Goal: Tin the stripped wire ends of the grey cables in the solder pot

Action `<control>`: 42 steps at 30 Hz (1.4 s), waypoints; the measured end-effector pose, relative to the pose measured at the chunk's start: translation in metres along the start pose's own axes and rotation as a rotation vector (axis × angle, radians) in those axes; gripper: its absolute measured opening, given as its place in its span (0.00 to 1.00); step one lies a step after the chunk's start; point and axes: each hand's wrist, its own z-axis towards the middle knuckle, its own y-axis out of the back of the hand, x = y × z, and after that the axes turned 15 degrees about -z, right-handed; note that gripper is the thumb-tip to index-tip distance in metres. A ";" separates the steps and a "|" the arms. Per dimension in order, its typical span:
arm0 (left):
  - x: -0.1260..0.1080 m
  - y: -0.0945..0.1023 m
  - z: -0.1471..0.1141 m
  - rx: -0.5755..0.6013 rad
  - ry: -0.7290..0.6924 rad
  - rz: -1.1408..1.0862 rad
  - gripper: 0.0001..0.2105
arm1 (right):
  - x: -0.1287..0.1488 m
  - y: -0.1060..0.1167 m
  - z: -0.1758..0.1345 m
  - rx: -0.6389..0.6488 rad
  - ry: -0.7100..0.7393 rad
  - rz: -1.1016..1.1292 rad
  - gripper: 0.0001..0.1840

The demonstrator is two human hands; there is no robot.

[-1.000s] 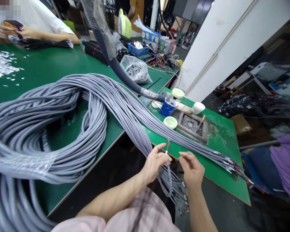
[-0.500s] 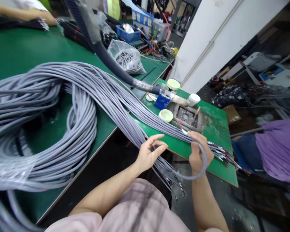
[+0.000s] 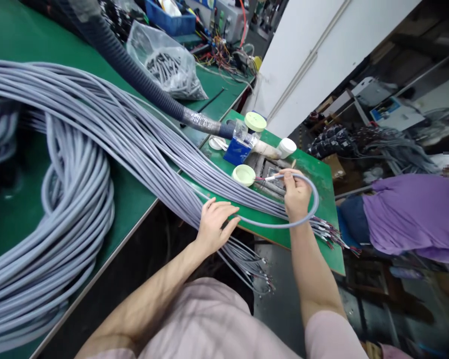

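Note:
My right hand (image 3: 298, 195) is closed on one grey cable (image 3: 316, 192) close to its end. The cable bends round in a loop behind that hand and runs back towards my left. Its stripped end, a white section with thin red and dark wires (image 3: 260, 178), points left at the rim of a pale green round dish (image 3: 243, 175). My left hand (image 3: 217, 225) lies over the edge of the grey cable bundle (image 3: 172, 184), fingers stretched out and thumb apart. The looped cable passes by its fingertips. More stripped cable ends (image 3: 260, 276) hang below it.
A ribbed hose (image 3: 149, 89) crosses the green table to a blue box (image 3: 237, 149). Beside it stand a pale green lidded pot (image 3: 255, 121) and a white cup (image 3: 286, 147). A plastic bag of parts (image 3: 166, 65) lies behind. A person in purple (image 3: 411, 217) is at right.
My right hand has turned and brought the cable's end down and left to the green dish. My left hand has flattened onto the bundle. The view has shifted.

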 end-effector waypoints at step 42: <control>0.025 -0.007 -0.004 0.008 -0.330 0.380 0.18 | -0.041 -0.006 0.066 0.000 0.061 -0.111 0.10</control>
